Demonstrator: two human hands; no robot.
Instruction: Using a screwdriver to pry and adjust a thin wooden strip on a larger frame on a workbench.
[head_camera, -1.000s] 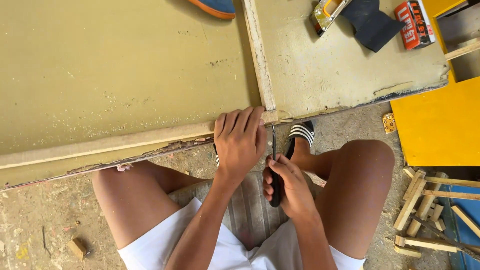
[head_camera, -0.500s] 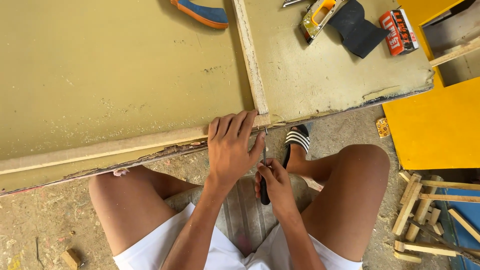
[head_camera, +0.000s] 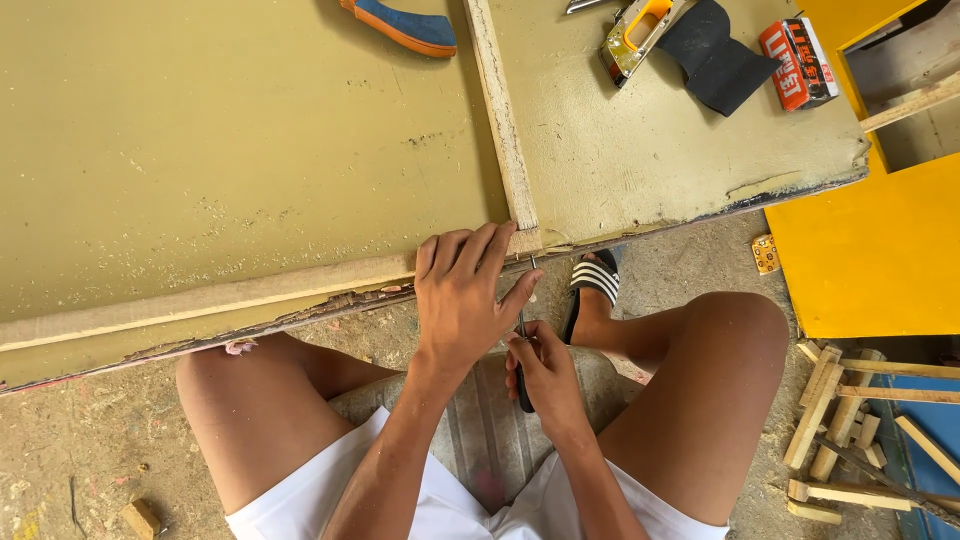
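A large olive-painted board (head_camera: 200, 150) lies flat on the ground in front of me, with a pale wooden strip (head_camera: 220, 295) along its near edge and another strip (head_camera: 500, 110) running up it. My left hand (head_camera: 462, 295) presses flat on the corner where the two strips meet. Just below it, my right hand (head_camera: 545, 375) grips a thin dark-handled tool (head_camera: 522, 345) whose metal tip points up at the board's edge beside my left thumb. I sit with bare knees on both sides of my hands.
On the board's far part lie a yellow staple gun (head_camera: 640, 35), a dark sheet (head_camera: 715, 55), a red box (head_camera: 797, 62) and a blue shoe (head_camera: 400, 25). Yellow panel (head_camera: 870, 250) at right. Wood offcuts (head_camera: 850, 420) lower right. A sandalled foot (head_camera: 595, 290) rests by the edge.
The view has shifted slightly. My left hand stays pressed on the strip corner. My right hand with the tool has dropped a little lower and nearer to me.
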